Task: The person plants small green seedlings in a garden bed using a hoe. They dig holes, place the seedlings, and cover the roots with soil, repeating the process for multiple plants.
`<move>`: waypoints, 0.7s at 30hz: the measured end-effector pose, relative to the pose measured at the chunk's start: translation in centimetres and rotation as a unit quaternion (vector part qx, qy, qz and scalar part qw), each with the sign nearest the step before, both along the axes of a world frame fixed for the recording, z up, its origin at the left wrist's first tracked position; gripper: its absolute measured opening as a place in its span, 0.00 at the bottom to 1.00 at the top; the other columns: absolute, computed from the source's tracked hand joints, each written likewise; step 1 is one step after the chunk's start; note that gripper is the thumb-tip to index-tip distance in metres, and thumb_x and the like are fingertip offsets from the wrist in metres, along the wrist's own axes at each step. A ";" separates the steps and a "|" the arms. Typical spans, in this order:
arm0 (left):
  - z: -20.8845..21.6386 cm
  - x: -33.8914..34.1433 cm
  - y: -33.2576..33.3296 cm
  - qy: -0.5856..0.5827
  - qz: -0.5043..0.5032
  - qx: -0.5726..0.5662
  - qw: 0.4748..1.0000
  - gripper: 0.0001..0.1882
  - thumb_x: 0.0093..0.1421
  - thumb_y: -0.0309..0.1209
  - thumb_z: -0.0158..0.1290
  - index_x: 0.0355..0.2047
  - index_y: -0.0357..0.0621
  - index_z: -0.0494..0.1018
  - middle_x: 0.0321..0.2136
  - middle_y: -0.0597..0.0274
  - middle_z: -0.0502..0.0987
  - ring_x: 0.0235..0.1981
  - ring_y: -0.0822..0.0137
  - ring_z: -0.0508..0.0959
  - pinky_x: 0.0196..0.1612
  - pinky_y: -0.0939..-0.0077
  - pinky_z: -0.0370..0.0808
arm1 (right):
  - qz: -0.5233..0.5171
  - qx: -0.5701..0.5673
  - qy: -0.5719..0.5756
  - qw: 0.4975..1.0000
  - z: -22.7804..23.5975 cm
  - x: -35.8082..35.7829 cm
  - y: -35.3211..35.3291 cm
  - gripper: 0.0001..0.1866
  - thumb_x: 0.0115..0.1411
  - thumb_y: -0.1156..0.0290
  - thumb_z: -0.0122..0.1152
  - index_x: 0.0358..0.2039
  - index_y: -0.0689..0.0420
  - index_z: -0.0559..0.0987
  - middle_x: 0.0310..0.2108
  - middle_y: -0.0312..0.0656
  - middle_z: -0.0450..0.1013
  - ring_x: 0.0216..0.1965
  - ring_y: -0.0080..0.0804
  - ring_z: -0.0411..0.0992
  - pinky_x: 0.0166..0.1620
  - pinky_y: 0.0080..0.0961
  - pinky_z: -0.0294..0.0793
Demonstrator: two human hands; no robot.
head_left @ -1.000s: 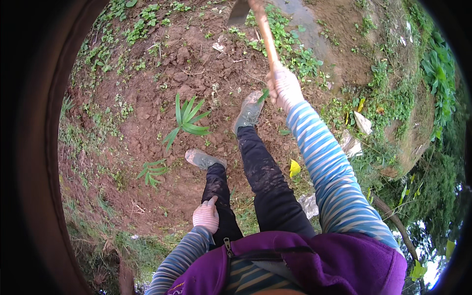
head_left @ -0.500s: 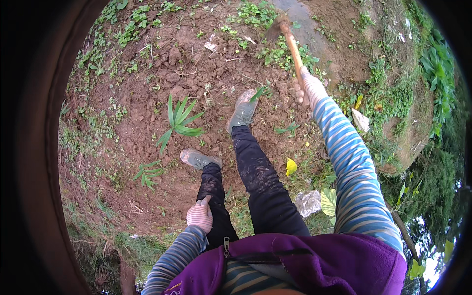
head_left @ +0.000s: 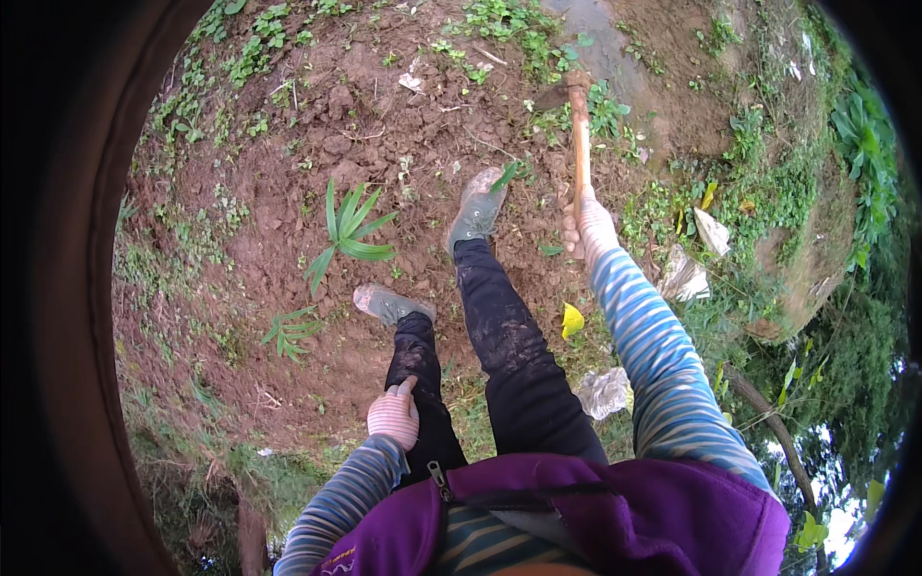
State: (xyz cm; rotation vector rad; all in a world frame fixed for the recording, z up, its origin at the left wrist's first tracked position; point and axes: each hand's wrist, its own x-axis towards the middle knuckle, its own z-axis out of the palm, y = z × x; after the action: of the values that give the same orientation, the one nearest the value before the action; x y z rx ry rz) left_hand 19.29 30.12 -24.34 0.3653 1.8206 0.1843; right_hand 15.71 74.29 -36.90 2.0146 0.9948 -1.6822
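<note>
My right hand [head_left: 588,228], in a pale pink striped covering, is wrapped round the wooden handle of a short hoe [head_left: 580,134]. The hoe points away from me, its dark blade turned left, close to the weeds beyond my feet. On my left leg, around the knee of the muddy black trousers [head_left: 514,331], lies my left hand [head_left: 394,418], its visible finger stretched along the cloth. Its other fingers are partly hidden. Brown, loosened soil [head_left: 355,144] surrounds my muddy grey-green shoes [head_left: 475,213].
Left of my feet grow a long-leaved green seedling [head_left: 348,235] and a smaller one [head_left: 290,333]. A yellow leaf [head_left: 571,321] and crumpled clear plastic [head_left: 605,394] lie by my right leg. Pale litter [head_left: 684,276] is farther right. Leafy weeds [head_left: 499,24] line a grey strip.
My right hand has drawn the hoe back toward me, and its head has shifted slightly right. My left hand stays on my leg. More pale litter shows beside my right arm.
</note>
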 end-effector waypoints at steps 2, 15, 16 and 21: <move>-0.1 -0.1 0.2 0.001 0.003 0.007 1.000 0.21 0.63 0.30 0.47 0.57 0.51 0.69 0.37 0.46 0.77 0.38 0.46 0.78 0.44 0.53 0.75 | -0.005 -0.007 -0.006 1.000 0.9 1.3 1.9 0.31 0.64 0.34 0.47 0.33 0.54 0.71 0.15 0.32 0.62 0.10 0.23 0.55 0.13 0.27 0.56; -0.2 -1.5 0.2 -0.009 -0.007 0.003 1.000 0.20 0.63 0.28 0.46 0.56 0.49 0.69 0.39 0.46 0.77 0.40 0.46 0.78 0.45 0.53 0.74 | -0.148 -0.018 -0.017 0.989 -1.2 -2.1 -4.6 0.29 0.68 0.39 0.44 0.35 0.57 0.67 0.16 0.33 0.61 0.12 0.23 0.56 0.15 0.24 0.58; -0.1 -1.6 0.1 -0.009 -0.009 0.001 1.000 0.20 0.63 0.28 0.46 0.56 0.49 0.69 0.39 0.46 0.77 0.40 0.46 0.78 0.45 0.53 0.74 | -0.242 -0.114 -0.022 0.963 -0.9 -0.9 -4.7 0.31 0.66 0.36 0.45 0.36 0.57 0.67 0.16 0.32 0.61 0.12 0.23 0.55 0.16 0.24 0.57; -0.1 -1.9 -0.3 -0.009 -0.005 0.000 1.000 0.20 0.63 0.29 0.47 0.56 0.50 0.69 0.40 0.46 0.77 0.41 0.46 0.78 0.46 0.54 0.74 | -0.036 -0.024 0.034 0.998 0.9 1.4 1.5 0.29 0.65 0.37 0.49 0.35 0.56 0.69 0.16 0.32 0.62 0.11 0.21 0.56 0.14 0.22 0.56</move>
State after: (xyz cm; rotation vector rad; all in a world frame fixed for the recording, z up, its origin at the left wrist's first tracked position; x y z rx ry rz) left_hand 17.40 29.81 -24.43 0.3715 1.8016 0.1793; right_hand 17.13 75.79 -36.00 1.9969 0.9053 -1.8068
